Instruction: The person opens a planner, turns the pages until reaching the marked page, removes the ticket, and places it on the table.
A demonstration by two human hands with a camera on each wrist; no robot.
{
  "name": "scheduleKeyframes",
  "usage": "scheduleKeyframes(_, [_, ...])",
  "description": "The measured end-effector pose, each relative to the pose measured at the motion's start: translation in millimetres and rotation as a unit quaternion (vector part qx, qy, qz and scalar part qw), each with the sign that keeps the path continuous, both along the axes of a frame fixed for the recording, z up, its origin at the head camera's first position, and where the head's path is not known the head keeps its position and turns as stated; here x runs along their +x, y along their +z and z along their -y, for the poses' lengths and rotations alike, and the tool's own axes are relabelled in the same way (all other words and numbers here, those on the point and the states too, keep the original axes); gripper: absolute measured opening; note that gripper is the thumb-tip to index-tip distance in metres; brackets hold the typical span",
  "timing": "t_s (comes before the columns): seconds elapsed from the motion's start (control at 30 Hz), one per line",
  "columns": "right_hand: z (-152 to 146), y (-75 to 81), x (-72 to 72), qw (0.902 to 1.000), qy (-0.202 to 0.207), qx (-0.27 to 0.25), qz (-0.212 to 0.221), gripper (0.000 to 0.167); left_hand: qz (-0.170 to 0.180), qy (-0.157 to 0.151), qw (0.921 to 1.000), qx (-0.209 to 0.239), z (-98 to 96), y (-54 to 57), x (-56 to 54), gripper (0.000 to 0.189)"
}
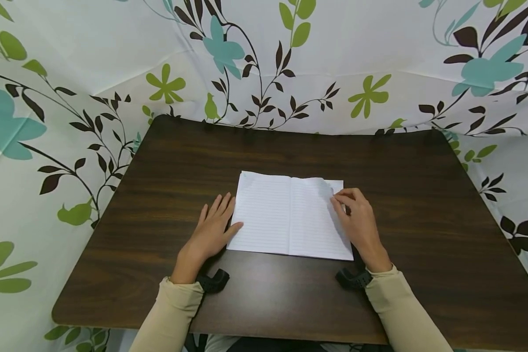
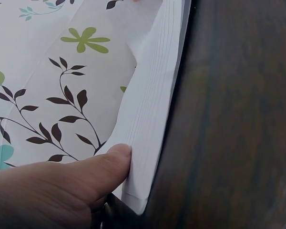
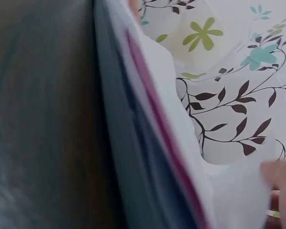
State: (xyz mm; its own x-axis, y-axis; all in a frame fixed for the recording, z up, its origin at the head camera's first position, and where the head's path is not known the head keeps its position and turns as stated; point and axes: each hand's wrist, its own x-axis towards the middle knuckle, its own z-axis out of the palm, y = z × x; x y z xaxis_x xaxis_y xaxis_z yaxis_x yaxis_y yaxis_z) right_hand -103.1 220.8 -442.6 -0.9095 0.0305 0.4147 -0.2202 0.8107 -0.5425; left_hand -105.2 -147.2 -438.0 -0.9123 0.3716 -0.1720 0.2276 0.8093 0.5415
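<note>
A lined notebook (image 1: 264, 215) lies open on the table, its pages blank apart from the lines. My left hand (image 1: 209, 232) rests flat beside its left edge, fingers spread and straight. The thumb (image 2: 107, 167) presses on the margin of the left page in the left wrist view. At the upper right edge, my right hand (image 1: 360, 222) pinches a page (image 1: 314, 215) between thumb and fingertips. That page is slightly lifted, showing a sheet (image 1: 336, 185) beneath its corner. In the right wrist view the raised page (image 3: 240, 193) reaches the fingers, and a magenta strip runs along the notebook's side.
The dark wooden table (image 1: 281, 298) extends around the notebook on all sides. A white cloth (image 1: 325, 58) printed with leaves, flowers and birds hangs behind the table and at its sides. Black wrist bands (image 1: 213, 282) sit on both wrists.
</note>
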Motion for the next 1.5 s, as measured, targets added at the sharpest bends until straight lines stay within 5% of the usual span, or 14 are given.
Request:
scheduleKeyframes(0.2, [1,10.7,4.3,0.9867,0.051,-0.067,0.139,0.053,0.0,0.001,1.0,-0.003,0.3,-0.4,0.0,0.076])
scheduleKeyframes(0.3, [0,22.5,9.3,0.9629,0.061,-0.088,0.248,0.081,0.001,0.0,1.0,-0.002,0.2,-0.2,-0.3,0.076])
scheduleKeyframes(0.4, [0,32.7,14.2,0.9396,0.104,-0.102,0.31,0.091,0.001,-0.001,1.0,-0.003,0.6,-0.7,-0.5,0.076])
scheduleKeyframes(0.6, [3,39.5,24.6,0.9081,0.257,-0.126,0.306,0.09,-0.003,-0.003,1.0,0.001,1.6,-1.6,-1.3,0.076])
scheduleKeyframes(0.7, [8,38.6,28.8,0.8962,0.292,-0.146,0.3,0.095,-0.005,-0.005,1.0,-0.001,2.1,-1.9,-1.4,0.076])
scheduleKeyframes(0.8, [17,36.6,32.2,0.8991,0.291,-0.156,0.288,0.098,-0.004,-0.003,1.0,-0.002,2.5,-2.2,-1.2,0.076])
scheduleKeyframes(1.07, [38,40.6,43.7,0.9251,0.27,-0.117,0.24,0.104,-0.003,-0.002,1.0,-0.002,2.4,-1.8,-1.0,0.075])
scheduleKeyframes(1.37, [45,46.5,51.5,0.9245,0.282,-0.14,0.215,0.114,0.0,-0.007,1.0,-0.006,0.4,-2.4,-2.2,0.075])
scheduleKeyframes(1.5, [52,41.0,51.7,0.9357,0.272,-0.127,0.185,0.112,-0.001,-0.003,1.0,-0.007,1.0,-2.8,-1.9,0.074])
